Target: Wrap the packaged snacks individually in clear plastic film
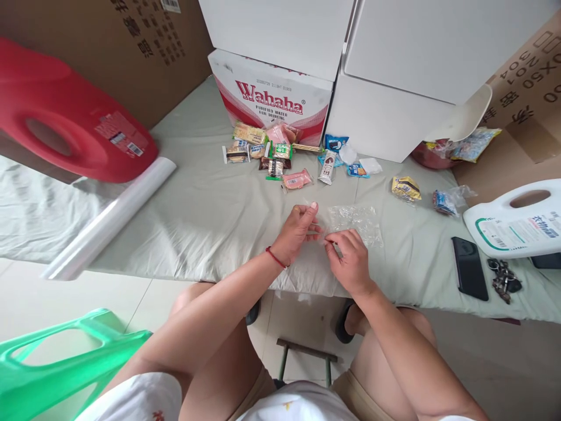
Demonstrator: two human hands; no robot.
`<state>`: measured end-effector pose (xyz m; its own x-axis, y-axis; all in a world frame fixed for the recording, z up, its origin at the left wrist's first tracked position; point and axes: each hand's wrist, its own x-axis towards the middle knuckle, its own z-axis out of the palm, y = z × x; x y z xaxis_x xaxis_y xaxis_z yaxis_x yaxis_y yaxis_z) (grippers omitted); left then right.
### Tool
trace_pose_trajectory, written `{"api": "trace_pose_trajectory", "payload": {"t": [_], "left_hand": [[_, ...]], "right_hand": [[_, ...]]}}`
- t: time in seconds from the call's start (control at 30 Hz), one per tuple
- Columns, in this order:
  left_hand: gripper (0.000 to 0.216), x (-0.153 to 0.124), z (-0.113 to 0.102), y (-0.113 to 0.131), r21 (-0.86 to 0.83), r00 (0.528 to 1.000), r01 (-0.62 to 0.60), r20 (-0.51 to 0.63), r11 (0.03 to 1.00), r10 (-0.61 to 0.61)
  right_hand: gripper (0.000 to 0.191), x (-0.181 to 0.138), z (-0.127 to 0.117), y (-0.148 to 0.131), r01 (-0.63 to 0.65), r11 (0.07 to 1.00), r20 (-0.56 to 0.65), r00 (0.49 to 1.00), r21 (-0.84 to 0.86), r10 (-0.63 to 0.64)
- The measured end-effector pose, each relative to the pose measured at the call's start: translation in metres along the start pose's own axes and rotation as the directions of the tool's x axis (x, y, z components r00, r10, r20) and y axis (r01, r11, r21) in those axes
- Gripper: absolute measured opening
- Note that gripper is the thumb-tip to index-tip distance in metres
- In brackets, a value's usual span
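Observation:
A crinkled clear plastic bag (357, 225) lies on the cloth in front of me, its near-left edge reaching my fingers. My right hand (349, 260) pinches that edge between thumb and curled fingers. Just to the left, my left hand (299, 231), with a red cord at the wrist, has its thumb raised against the index finger, and thin clear film shows beside it. The other left fingers point toward the right hand. Beyond both hands sits a loose group of wrapped snacks, among them a pink packet (297, 179), a green packet (280, 151) and a white-brown bar (326, 168).
A white Wahaba-style printed carton (272, 96) stands behind the snacks. At left are a red detergent jug (74, 117) and a plastic film roll (114, 216). A phone (470, 268), keys (505, 280) and a white jug (517, 219) lie right. A green bag (65, 374) hangs low left.

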<state>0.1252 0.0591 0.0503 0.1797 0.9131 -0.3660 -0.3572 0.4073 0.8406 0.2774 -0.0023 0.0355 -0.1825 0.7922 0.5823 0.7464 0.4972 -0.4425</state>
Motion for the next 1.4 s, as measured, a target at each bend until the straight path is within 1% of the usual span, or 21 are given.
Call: {"api": "trace_pose_trajectory", "payload": {"t": [0.07,0.13,0.2,0.27,0.37,0.47,0.53,0.6,0.67,0.7,0.73,0.77,0.87,0.93,0.97,1.03,1.1,1.2,1.27,1.33,1.4], "left_hand": [[0.059,-0.006,0.001,-0.005,0.009,1.0,-0.001,-0.003,1.0,0.001],[0.055,-0.013,0.002,-0.009,0.054,0.997,-0.035,0.064,0.998,0.032],[0.05,-0.017,0.003,-0.011,0.119,0.983,-0.121,0.152,0.985,0.102],[0.044,-0.018,0.003,-0.013,0.153,0.967,-0.201,0.191,0.967,0.171],[0.035,-0.015,0.003,-0.013,0.124,0.964,-0.214,0.188,0.969,0.189],[0.033,-0.013,0.001,-0.012,0.053,0.969,-0.155,0.204,0.986,0.142],[0.033,-0.013,0.0,-0.012,-0.004,0.969,-0.096,0.228,0.995,0.094],[0.033,-0.015,0.0,-0.01,-0.048,0.964,-0.044,0.261,0.998,0.055],[0.032,-0.017,0.001,-0.009,-0.07,0.956,-0.026,0.289,0.997,0.045],[0.031,-0.018,0.002,-0.009,-0.077,0.952,-0.027,0.301,0.997,0.049],[0.031,-0.019,0.002,-0.009,-0.082,0.949,-0.035,0.309,0.996,0.059],[0.03,-0.02,0.003,-0.009,-0.082,0.947,-0.049,0.312,0.995,0.073],[0.03,-0.021,0.006,-0.01,-0.061,0.945,-0.107,0.305,0.992,0.121],[0.029,-0.021,0.008,-0.011,-0.037,0.942,-0.144,0.303,0.989,0.148],[0.029,-0.021,0.009,-0.011,-0.026,0.939,-0.156,0.307,0.987,0.157],[0.029,-0.022,0.01,-0.011,-0.014,0.933,-0.172,0.319,0.985,0.168],[0.028,-0.023,0.01,-0.01,-0.017,0.928,-0.174,0.332,0.985,0.17],[0.026,-0.024,0.008,-0.005,-0.051,0.929,-0.149,0.334,0.988,0.157],[0.022,-0.024,0.007,-0.002,-0.094,0.936,-0.116,0.322,0.989,0.14],[0.018,-0.025,0.005,0.002,-0.145,0.94,-0.085,0.317,0.986,0.128],[0.014,-0.025,0.001,0.006,-0.193,0.936,-0.067,0.328,0.979,0.128]], "right_hand": [[0.011,0.001,-0.002,0.002,-0.046,0.998,-0.069,0.997,-0.054,0.042],[0.01,0.002,-0.003,0.004,-0.07,0.991,-0.11,0.992,-0.118,0.057],[0.01,0.003,-0.004,0.005,-0.081,0.984,-0.12,0.991,-0.161,0.062],[0.01,0.004,-0.004,0.005,-0.09,0.981,-0.112,0.991,-0.169,0.072],[0.012,0.005,-0.005,0.003,-0.127,0.988,-0.086,0.989,-0.091,0.12],[0.011,0.005,-0.009,0.001,-0.227,0.968,-0.034,0.972,0.11,0.232],[0.007,0.004,-0.014,0.002,-0.337,0.895,0.034,0.939,0.291,0.342],[0.006,0.003,-0.018,0.004,-0.447,0.762,0.126,0.888,0.47,0.443],[0.011,0.002,-0.021,0.005,-0.51,0.626,0.195,0.843,0.59,0.502],[0.013,0.002,-0.022,0.005,-0.522,0.586,0.212,0.831,0.62,0.515],[0.015,0.002,-0.023,0.005,-0.523,0.575,0.215,0.828,0.629,0.518],[0.016,0.002,-0.023,0.004,-0.515,0.594,0.202,0.834,0.619,0.513],[0.022,0.003,-0.024,-0.002,-0.428,0.75,0.104,0.892,0.505,0.439],[0.017,0.003,-0.025,-0.006,-0.353,0.83,0.021,0.924,0.432,0.382],[0.011,0.003,-0.026,-0.007,-0.33,0.843,-0.011,0.929,0.426,0.369],[0.002,0.004,-0.029,-0.007,-0.327,0.817,-0.035,0.92,0.475,0.389],[0.005,0.004,-0.032,-0.003,-0.359,0.74,-0.02,0.893,0.568,0.449],[0.01,0.006,-0.037,0.005,-0.422,0.588,0.019,0.823,0.69,0.568],[0.014,0.009,-0.039,0.007,-0.449,0.512,0.03,0.772,0.733,0.635],[0.017,0.012,-0.042,0.004,-0.446,0.497,0.001,0.744,0.744,0.668],[0.018,0.014,-0.045,-0.003,-0.413,0.551,-0.066,0.755,0.725,0.652]]}}
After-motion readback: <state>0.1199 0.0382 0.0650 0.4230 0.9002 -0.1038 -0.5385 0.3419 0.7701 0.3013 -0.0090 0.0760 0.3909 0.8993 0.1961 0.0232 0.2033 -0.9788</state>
